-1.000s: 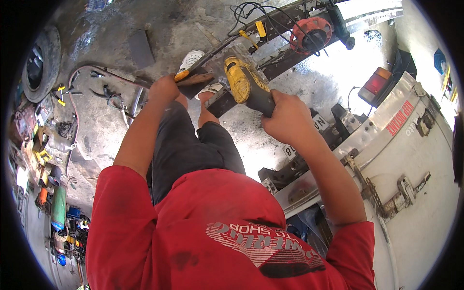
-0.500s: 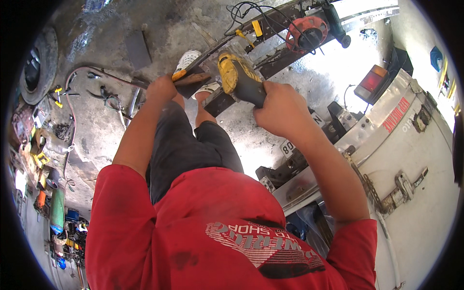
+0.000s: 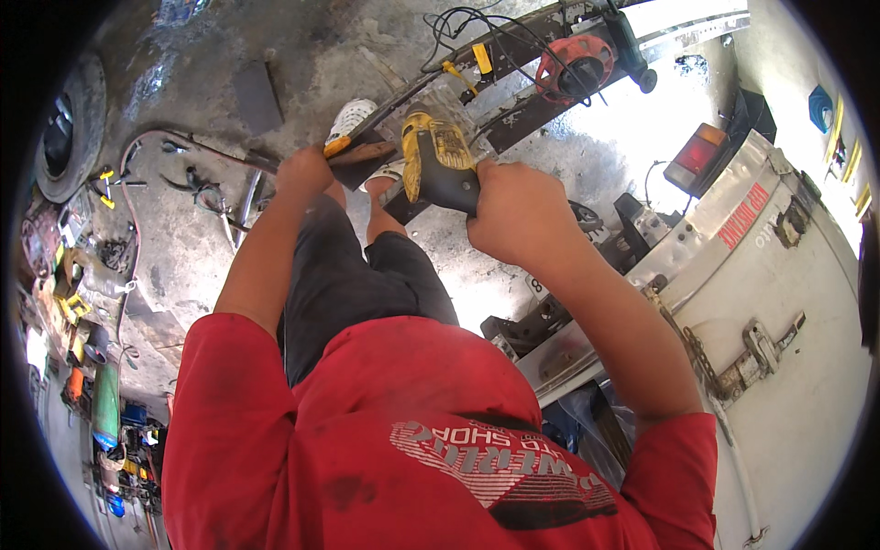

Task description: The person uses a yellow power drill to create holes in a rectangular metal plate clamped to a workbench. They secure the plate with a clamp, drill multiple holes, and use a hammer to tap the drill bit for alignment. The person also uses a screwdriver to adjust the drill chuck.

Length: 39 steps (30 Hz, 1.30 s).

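The right hand [image 3: 518,215] is wrapped tight around the dark grip of a yellow drill [image 3: 438,156], whose body points away from the person toward a dark metal bar [image 3: 513,87] lying slantwise on the concrete floor [image 3: 302,55]. The left hand [image 3: 305,170] is closed on a flat dark plate [image 3: 362,156] just left of the drill's nose, over a white shoe [image 3: 350,117]. The drill's long axis runs roughly crosswise to the bar; the right hand is nearer.

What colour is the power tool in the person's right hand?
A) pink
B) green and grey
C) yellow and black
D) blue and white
C: the right hand grips a yellow and black power drill by its dark handle, while the left hand holds a dark flat metal piece.
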Each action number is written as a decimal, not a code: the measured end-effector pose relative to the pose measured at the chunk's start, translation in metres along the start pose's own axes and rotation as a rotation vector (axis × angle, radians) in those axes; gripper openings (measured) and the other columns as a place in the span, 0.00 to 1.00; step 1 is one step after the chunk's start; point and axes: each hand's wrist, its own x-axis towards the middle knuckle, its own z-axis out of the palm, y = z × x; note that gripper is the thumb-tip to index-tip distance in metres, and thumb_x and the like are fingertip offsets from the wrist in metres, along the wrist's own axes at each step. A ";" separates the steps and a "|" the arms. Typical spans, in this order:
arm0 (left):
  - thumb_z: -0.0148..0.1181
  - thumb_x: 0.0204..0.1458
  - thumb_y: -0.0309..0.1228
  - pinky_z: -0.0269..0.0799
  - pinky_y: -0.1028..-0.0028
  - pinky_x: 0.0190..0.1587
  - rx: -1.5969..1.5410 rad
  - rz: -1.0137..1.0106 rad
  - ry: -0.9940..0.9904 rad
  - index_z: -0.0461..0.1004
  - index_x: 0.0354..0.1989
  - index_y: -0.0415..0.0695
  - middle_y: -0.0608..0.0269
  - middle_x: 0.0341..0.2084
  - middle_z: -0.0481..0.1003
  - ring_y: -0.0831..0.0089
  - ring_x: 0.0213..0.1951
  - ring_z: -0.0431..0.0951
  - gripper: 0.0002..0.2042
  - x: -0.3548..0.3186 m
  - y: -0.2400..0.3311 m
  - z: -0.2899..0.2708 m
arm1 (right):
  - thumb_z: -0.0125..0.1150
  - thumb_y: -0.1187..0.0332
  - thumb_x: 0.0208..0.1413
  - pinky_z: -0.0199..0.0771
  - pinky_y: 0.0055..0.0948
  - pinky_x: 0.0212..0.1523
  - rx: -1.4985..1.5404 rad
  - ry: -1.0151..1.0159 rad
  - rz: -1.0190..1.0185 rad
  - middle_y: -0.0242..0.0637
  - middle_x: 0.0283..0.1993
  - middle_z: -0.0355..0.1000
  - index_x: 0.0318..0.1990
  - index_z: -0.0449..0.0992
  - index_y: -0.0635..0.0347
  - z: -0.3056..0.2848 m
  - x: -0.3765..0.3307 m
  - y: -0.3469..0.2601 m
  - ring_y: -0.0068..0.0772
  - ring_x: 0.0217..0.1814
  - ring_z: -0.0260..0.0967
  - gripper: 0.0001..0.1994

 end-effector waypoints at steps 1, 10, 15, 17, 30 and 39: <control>0.54 0.56 0.26 0.76 0.52 0.63 0.001 -0.002 -0.003 0.75 0.64 0.50 0.44 0.58 0.80 0.47 0.61 0.79 0.25 0.000 0.000 0.000 | 0.69 0.65 0.46 0.83 0.50 0.49 0.015 0.007 0.009 0.54 0.40 0.83 0.44 0.82 0.64 -0.001 0.000 0.000 0.57 0.46 0.84 0.17; 0.54 0.59 0.29 0.77 0.52 0.62 0.017 -0.018 0.013 0.76 0.64 0.51 0.46 0.57 0.81 0.48 0.60 0.81 0.23 0.001 0.001 0.004 | 0.67 0.65 0.47 0.81 0.52 0.51 0.209 0.060 0.087 0.56 0.41 0.82 0.44 0.81 0.65 0.008 0.000 0.014 0.61 0.47 0.82 0.17; 0.53 0.58 0.27 0.77 0.53 0.62 -0.001 -0.040 0.013 0.74 0.66 0.50 0.45 0.58 0.80 0.48 0.60 0.80 0.25 -0.003 0.004 0.003 | 0.67 0.64 0.47 0.80 0.53 0.52 0.327 0.102 0.118 0.59 0.42 0.81 0.43 0.81 0.66 0.031 -0.002 0.026 0.63 0.48 0.80 0.17; 0.54 0.58 0.28 0.76 0.53 0.62 0.006 -0.034 0.005 0.74 0.66 0.51 0.45 0.58 0.80 0.48 0.60 0.80 0.25 -0.003 0.004 0.001 | 0.68 0.63 0.47 0.80 0.53 0.52 0.367 0.118 0.120 0.59 0.41 0.81 0.43 0.81 0.66 0.037 -0.004 0.028 0.64 0.48 0.80 0.17; 0.54 0.59 0.29 0.76 0.53 0.62 -0.015 -0.029 0.032 0.76 0.63 0.51 0.45 0.57 0.80 0.49 0.61 0.80 0.22 -0.002 0.003 0.005 | 0.66 0.67 0.50 0.79 0.47 0.42 0.905 0.092 0.257 0.57 0.32 0.80 0.41 0.80 0.71 0.058 0.002 0.045 0.59 0.37 0.81 0.15; 0.55 0.56 0.29 0.77 0.51 0.62 0.016 0.023 0.015 0.73 0.69 0.51 0.44 0.58 0.80 0.46 0.59 0.81 0.28 0.005 -0.003 0.007 | 0.68 0.68 0.50 0.79 0.40 0.46 0.893 0.255 0.128 0.49 0.38 0.82 0.47 0.81 0.68 0.080 -0.062 0.076 0.42 0.40 0.82 0.17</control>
